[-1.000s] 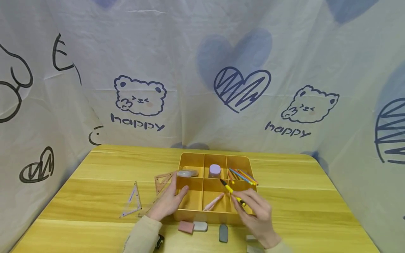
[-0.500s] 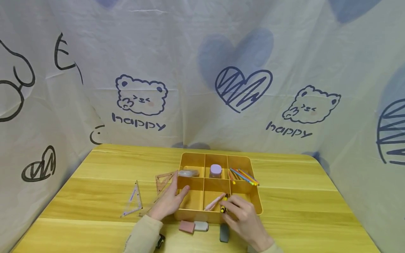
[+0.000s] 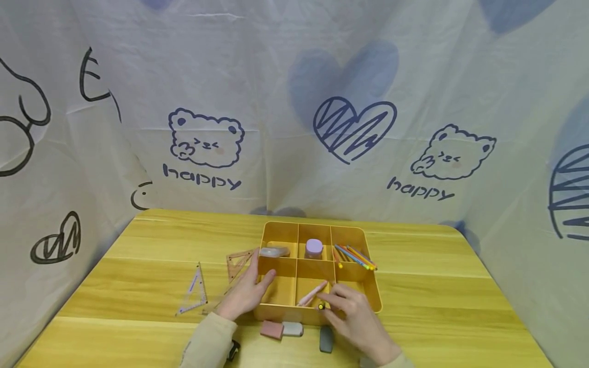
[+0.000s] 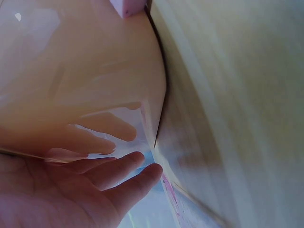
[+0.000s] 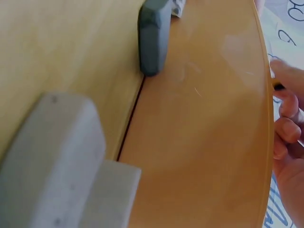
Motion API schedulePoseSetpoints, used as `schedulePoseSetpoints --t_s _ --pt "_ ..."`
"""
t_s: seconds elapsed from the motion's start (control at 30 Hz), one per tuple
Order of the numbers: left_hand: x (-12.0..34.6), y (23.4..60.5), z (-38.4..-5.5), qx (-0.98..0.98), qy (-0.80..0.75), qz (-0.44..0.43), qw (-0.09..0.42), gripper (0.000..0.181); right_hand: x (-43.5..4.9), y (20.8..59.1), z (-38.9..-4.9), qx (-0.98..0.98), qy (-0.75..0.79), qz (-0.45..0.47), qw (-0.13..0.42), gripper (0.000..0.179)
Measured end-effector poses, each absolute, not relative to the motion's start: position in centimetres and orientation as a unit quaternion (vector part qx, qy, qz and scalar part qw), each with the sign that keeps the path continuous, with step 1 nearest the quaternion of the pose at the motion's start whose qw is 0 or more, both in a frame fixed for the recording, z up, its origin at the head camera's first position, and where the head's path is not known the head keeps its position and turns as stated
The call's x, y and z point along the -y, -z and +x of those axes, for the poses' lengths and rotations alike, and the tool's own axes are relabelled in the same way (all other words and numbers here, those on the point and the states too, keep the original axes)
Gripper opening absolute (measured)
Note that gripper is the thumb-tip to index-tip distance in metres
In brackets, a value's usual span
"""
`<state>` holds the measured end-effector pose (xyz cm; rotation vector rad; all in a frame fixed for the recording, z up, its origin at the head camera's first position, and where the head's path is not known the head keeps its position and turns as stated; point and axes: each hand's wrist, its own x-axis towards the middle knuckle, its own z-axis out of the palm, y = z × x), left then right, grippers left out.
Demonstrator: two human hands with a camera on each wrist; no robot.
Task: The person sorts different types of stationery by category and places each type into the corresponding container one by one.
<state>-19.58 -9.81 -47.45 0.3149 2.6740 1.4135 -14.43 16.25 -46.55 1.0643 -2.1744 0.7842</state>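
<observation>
A yellow organizer box (image 3: 294, 314) with several compartments stands in the head view. My right hand (image 3: 354, 313) reaches over its front wall and pinches a yellow and black pen (image 3: 321, 306), low in the front middle compartment. Only the pen's end shows; the fingers hide the rest. Beside it a pink pen (image 3: 312, 294) lies slanted in the same compartment. My left hand (image 3: 244, 295) rests against the box's left side, thumb over the rim. In the left wrist view its fingers (image 4: 137, 187) extend loosely along the glossy outer wall.
Colored pens (image 3: 354, 255), a purple-lidded container (image 3: 314, 248) and a clear item (image 3: 274, 252) occupy the back compartments. Pink (image 3: 272, 329), white (image 3: 292, 328) and dark grey (image 3: 326, 339) blocks sit before the box. Set squares (image 3: 193, 294) lie left. Grey blocks (image 5: 52, 156) appear in the right wrist view.
My right hand has moved left and lowered the yellow and black pen from above the box into the front middle compartment. The left hand stays on the box's side.
</observation>
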Motion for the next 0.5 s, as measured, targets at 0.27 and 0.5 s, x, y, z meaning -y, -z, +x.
schedulePoseSetpoints --t_s 0.27,0.5 --pt "9.8 47.6 -19.6 -0.879 -0.463 0.101 0.052 0.078 -17.5 45.7 -14.5 0.819 -0.313 0.402 0.263 0.021" --pt "9.8 47.5 -19.6 -0.881 -0.46 0.1 0.05 0.078 -18.6 44.9 -14.2 0.843 -0.332 0.38 0.187 0.017"
